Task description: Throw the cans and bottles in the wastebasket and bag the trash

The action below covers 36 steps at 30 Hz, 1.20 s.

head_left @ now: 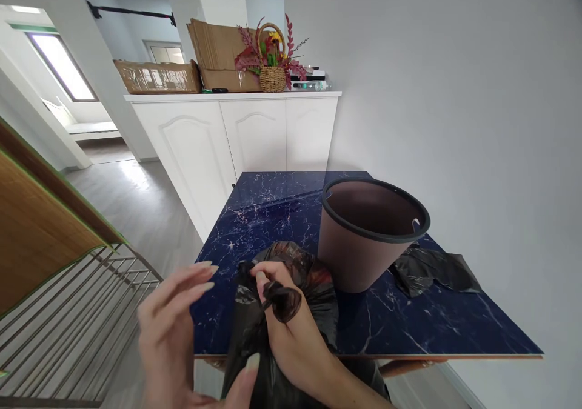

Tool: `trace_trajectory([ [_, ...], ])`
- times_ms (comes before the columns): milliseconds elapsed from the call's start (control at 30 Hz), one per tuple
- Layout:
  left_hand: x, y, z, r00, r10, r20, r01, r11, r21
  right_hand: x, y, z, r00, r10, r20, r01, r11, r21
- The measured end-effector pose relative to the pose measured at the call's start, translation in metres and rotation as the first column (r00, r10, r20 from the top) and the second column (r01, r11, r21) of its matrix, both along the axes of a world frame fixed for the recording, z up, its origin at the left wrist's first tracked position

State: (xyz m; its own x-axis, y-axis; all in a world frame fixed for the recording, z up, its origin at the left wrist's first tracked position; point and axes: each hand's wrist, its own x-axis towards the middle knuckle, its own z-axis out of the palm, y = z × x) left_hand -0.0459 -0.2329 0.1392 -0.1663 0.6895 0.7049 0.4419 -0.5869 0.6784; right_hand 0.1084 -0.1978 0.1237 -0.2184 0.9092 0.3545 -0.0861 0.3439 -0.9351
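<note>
A filled black plastic bag (295,260) rests at the near edge of the blue marbled table (282,209), its lower part hanging over the edge. My right hand (282,312) pinches the bag's gathered top, and a loose twist of black plastic stands up over the fingers. To the left of the bag, my left hand (182,330) is raised with fingers and thumb spread, holding nothing. A brown bin (354,251) with a dark rim stands upright on the table, right behind the bag. Flat black plastic (436,271) lies to the right of the bin.
A metal rack (91,324) with a wooden board (40,227) stands at the left. Behind the table, a white cabinet (254,133) holds cardboard boxes (157,77), a flower basket (273,79) and a plastic bottle (316,86). A wall rises along the right.
</note>
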Motion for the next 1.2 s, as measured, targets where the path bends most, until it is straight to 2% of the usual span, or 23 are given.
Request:
trace_trajectory([
  [67, 0.001, 0.002, -0.01, 0.992, -0.058, -0.111, 0.051, 0.997, -0.065, 0.002, 0.0, -0.002, 0.999, -0.035, 0.005, 0.036, 0.999, -0.009],
  [133, 0.001, 0.0, -0.018, 0.975, -0.111, -0.195, 0.076, 0.981, -0.177, 0.005, -0.001, 0.0, 1.0, -0.009, 0.011, 0.009, 0.999, -0.039],
  [233, 0.001, -0.003, -0.026, 0.968, -0.153, -0.201, 0.078, 0.939, -0.336, 0.015, 0.0, 0.009, 0.995, 0.095, -0.004, -0.095, 0.985, -0.141],
  [333, 0.001, -0.001, -0.029, 0.965, -0.179, -0.191, 0.093, 0.917, -0.387, 0.025, -0.001, 0.016, 0.991, 0.13, -0.016, -0.131, 0.967, -0.217],
  [500, 0.008, 0.008, -0.022, 0.983, -0.178, -0.049, 0.138, 0.885, -0.445, 0.036, -0.004, 0.02, 0.987, 0.16, 0.029, -0.15, 0.965, -0.213],
  [600, 0.011, 0.013, -0.012, 0.976, -0.209, -0.061, 0.147, 0.84, -0.522, 0.041, -0.004, 0.02, 0.987, 0.144, 0.077, -0.127, 0.972, -0.196],
  [733, 0.009, 0.02, -0.003, 0.961, -0.267, -0.075, 0.196, 0.845, -0.498, 0.052, -0.002, 0.019, 0.975, 0.203, 0.095, -0.181, 0.963, -0.201],
  [833, 0.005, 0.023, -0.004, 0.964, -0.255, 0.076, 0.255, 0.807, -0.533, 0.064, 0.001, 0.016, 0.948, 0.307, 0.083, -0.279, 0.929, -0.244],
  [967, 0.004, 0.024, -0.017, 0.919, -0.111, 0.378, 0.334, 0.73, -0.597, 0.076, 0.006, 0.012, 0.969, 0.234, 0.079, -0.21, 0.95, -0.231],
  [1067, 0.006, 0.026, -0.024, 0.848, -0.024, 0.529, 0.363, 0.755, -0.547, 0.078, 0.008, 0.012, 0.978, 0.198, 0.074, -0.18, 0.964, -0.195],
  [1200, 0.007, 0.028, -0.021, 0.779, 0.019, 0.627, 0.35, 0.817, -0.459, 0.079, 0.007, 0.011, 0.989, 0.146, 0.014, -0.142, 0.98, -0.142],
])
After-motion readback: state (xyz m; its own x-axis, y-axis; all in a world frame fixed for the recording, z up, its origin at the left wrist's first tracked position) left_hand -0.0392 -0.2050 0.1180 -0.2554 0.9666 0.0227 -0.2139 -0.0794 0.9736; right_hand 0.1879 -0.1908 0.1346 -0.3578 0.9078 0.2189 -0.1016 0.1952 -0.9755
